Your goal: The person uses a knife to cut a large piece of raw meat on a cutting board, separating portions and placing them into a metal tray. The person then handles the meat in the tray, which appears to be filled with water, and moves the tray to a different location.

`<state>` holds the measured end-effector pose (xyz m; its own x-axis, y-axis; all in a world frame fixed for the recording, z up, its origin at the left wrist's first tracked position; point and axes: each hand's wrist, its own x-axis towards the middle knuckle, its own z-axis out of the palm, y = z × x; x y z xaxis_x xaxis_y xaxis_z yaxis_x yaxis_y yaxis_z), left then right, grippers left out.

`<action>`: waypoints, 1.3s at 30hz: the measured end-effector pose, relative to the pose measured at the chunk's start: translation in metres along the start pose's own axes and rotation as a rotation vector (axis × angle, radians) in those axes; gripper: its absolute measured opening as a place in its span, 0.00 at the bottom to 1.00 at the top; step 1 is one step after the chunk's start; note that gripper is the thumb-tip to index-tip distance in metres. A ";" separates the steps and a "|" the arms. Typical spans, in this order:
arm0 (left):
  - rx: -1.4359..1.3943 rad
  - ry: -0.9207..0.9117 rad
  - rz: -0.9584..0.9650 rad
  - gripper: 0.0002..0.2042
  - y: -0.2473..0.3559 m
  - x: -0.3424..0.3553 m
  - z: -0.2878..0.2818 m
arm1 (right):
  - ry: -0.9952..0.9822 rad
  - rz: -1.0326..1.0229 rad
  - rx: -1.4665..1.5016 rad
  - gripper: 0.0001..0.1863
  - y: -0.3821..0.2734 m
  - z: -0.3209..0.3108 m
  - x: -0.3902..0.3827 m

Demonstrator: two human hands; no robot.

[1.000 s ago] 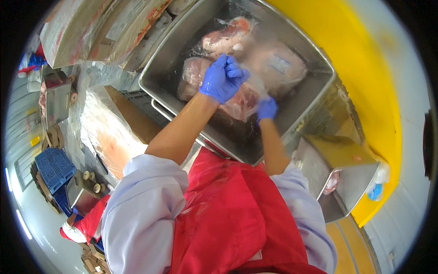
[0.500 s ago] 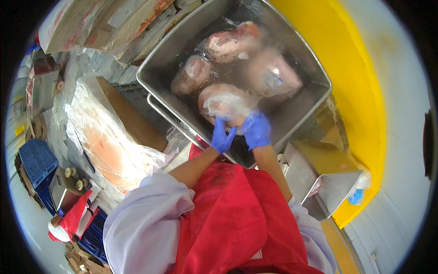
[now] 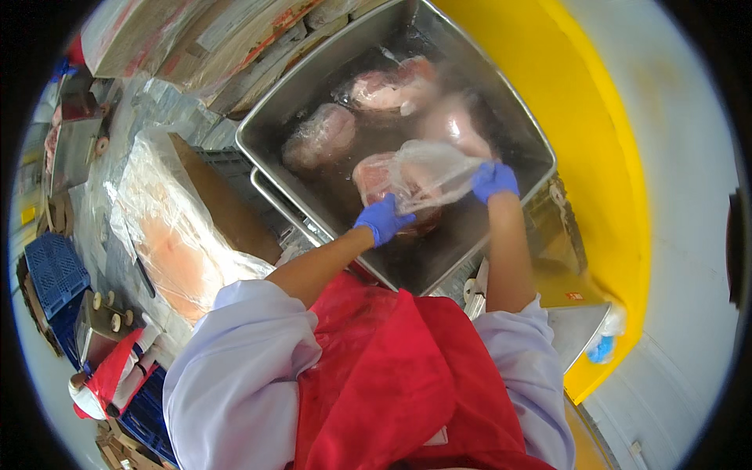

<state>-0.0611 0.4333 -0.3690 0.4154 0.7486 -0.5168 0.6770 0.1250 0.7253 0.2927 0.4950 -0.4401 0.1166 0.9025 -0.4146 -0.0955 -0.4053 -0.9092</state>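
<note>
Several large pieces of pale pink meat lie in dark water in a deep steel tub (image 3: 513,90). Over the nearest piece of meat (image 3: 372,176) stretches a clear plastic film (image 3: 439,168). My right hand (image 3: 495,182), in a blue glove, is closed on the film's right end and pulls it taut above the water. My left hand (image 3: 384,220), gloved too, is closed on the film at the meat's near side. Farther off are a piece of meat in clear wrap (image 3: 321,137), another piece of meat (image 3: 395,84) and a smooth pale piece of meat (image 3: 457,125).
Left of the tub stands a large box lined with plastic (image 3: 168,227), with pale meat inside. Stacked cartons (image 3: 196,39) rise at the far left. A yellow barrier (image 3: 603,141) curves along the right, near a steel container (image 3: 580,325). Another person (image 3: 117,376) works at far left.
My right hand has moved right and up from beside the meat, drawing the film out sideways. My left hand has turned inward and closed at the meat's edge.
</note>
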 end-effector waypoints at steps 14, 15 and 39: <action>-0.616 -0.015 -0.036 0.46 -0.053 0.036 0.009 | -0.127 0.177 -0.280 0.16 0.005 0.168 -0.289; -0.321 -0.122 -0.083 0.49 -0.045 0.038 0.012 | -0.254 0.188 -0.365 0.17 -0.007 0.193 -0.278; -0.347 -0.405 0.710 0.12 0.186 0.017 0.037 | 0.004 -0.081 -0.339 0.22 0.089 0.163 -0.246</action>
<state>0.0937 0.4450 -0.2595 0.8949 0.4449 0.0341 -0.0172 -0.0419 0.9990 0.0939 0.2611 -0.4127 0.1139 0.9333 -0.3406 0.2478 -0.3587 -0.9000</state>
